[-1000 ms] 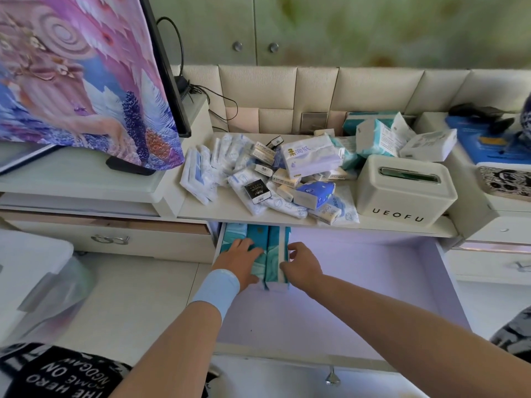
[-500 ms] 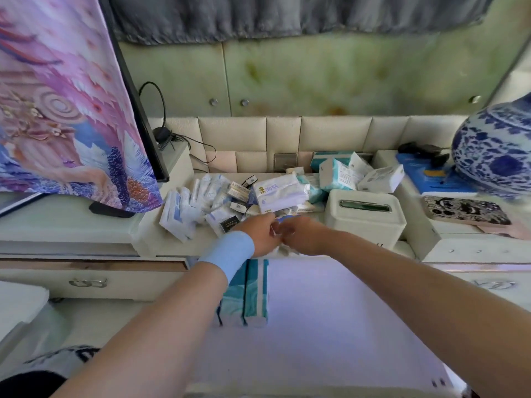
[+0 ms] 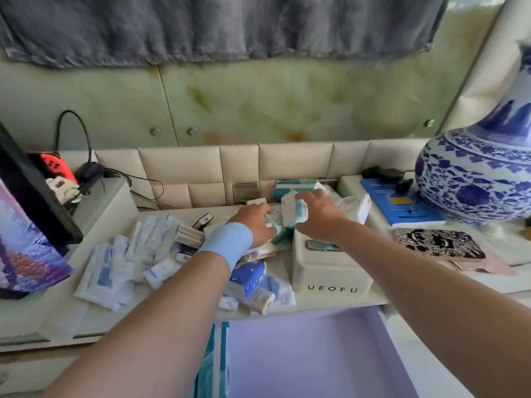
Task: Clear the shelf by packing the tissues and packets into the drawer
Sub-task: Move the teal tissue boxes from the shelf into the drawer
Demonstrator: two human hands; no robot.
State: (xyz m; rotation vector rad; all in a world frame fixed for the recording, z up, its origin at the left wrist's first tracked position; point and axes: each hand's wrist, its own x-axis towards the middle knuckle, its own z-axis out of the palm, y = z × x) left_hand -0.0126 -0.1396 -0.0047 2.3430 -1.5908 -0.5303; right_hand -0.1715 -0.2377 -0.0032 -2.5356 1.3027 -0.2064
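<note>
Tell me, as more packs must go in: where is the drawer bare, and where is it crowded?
Bare: the drawer floor from the teal packs at its left to its right wall. Crowded: the shelf from the loose packets to the tissue box.

Soft daylight, slight motion blur, wide-angle bending at edges

Teal-white tissue packs [image 3: 296,185] and flat packets [image 3: 105,271] lie heaped on the shelf [image 3: 178,300] above the open drawer [image 3: 301,354].
</note>
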